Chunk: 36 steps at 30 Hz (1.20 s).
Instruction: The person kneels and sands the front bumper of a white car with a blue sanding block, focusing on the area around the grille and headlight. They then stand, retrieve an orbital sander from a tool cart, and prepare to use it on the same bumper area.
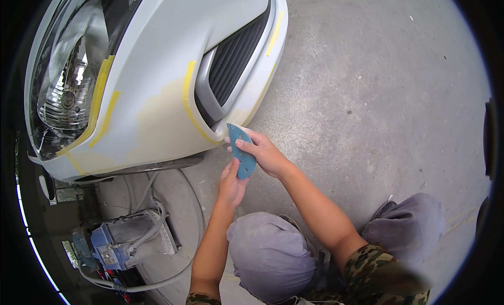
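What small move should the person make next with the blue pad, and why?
Probably, lay the blue pad flat on the beige patch: the left hand and right hand hold it near the bumper, and yellow tape runs along the patch's vent side.

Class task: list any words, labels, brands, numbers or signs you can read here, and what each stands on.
No text is clear enough to read.
Blue pad, between left hand and right hand: holes, no visible lettering.
Blue machine: any markings too small to read.
Dark trim on the car: marks at the picture's top edge, too blurred.
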Tool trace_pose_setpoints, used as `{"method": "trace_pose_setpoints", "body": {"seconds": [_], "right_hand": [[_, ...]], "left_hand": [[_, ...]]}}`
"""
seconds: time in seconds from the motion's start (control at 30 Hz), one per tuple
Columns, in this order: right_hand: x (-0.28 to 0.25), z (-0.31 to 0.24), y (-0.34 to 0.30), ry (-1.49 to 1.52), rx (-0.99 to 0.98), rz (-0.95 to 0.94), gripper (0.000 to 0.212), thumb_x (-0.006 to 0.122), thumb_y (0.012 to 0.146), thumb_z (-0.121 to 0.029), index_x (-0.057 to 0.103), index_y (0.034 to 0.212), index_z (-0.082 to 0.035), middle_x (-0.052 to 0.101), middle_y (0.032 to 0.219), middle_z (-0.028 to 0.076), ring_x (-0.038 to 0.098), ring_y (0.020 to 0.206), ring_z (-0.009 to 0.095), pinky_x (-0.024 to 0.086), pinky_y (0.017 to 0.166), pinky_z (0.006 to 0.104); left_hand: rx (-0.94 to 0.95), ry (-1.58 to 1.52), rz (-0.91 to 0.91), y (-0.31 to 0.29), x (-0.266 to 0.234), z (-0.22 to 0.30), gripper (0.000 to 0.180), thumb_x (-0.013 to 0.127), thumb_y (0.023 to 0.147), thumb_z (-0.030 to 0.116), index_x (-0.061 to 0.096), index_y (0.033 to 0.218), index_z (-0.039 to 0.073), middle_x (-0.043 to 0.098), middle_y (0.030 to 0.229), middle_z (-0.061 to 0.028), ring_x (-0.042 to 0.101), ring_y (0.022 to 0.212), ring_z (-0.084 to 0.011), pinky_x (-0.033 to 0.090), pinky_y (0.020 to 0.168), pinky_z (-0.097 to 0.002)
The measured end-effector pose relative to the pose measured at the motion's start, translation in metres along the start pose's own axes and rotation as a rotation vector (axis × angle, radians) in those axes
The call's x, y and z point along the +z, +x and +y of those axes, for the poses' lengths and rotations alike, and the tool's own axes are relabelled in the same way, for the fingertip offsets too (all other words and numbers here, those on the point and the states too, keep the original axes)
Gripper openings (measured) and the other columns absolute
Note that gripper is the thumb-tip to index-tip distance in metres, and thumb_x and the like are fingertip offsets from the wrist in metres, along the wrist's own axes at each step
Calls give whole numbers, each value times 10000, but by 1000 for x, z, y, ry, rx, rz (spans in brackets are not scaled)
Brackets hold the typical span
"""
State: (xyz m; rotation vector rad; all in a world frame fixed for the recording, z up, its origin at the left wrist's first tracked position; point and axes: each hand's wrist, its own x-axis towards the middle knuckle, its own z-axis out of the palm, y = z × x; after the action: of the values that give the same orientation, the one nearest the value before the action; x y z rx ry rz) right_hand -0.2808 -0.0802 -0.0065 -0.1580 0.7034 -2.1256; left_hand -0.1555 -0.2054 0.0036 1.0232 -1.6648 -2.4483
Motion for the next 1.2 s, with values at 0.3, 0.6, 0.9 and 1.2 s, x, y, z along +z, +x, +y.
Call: {"method": "trace_pose_setpoints", "body": {"seconds": [0.3, 0.6, 0.9, 1.2], "right_hand": [[-6, -8, 4, -610, -77, -93, 640, 590, 1063, -351, 427, 1648, -148, 583, 1097, 89, 591, 994, 214, 523, 911, 373], [20, 11, 1, -1471, -459, 216, 741, 753, 899, -259, 504, 1594, -195, 560, 1146, 196, 572, 1033, 383, 502, 907, 474], [21, 21, 8, -1643, -538, 251, 867, 808, 815, -245, 468, 1611, -201, 565, 1165, 175, 567, 1028, 357, 501, 840, 477], [24, 22, 4, -1682, -321, 189, 911, 746, 854, -215, 355, 1676, -218, 527, 1110, 149, 566, 991, 334, 492, 830, 452]], "left_hand": [[-120, 89, -88, -10, -20, -52, 408, 503, 1152, 361, 614, 1355, 25, 722, 1228, -113, 678, 1088, -202, 518, 958, -368], [-251, 159, 40, -53, -55, -112, 392, 523, 1148, 343, 648, 1336, 23, 730, 1218, -98, 680, 1102, -186, 518, 987, -348], [-301, 1, 34, -60, -64, -135, 402, 545, 1139, 355, 644, 1346, 24, 735, 1218, -110, 696, 1084, -195, 528, 977, -341], [-307, -42, -28, -60, -62, -156, 411, 538, 1141, 356, 627, 1381, 34, 739, 1228, -118, 704, 1064, -189, 530, 953, -326]]}}
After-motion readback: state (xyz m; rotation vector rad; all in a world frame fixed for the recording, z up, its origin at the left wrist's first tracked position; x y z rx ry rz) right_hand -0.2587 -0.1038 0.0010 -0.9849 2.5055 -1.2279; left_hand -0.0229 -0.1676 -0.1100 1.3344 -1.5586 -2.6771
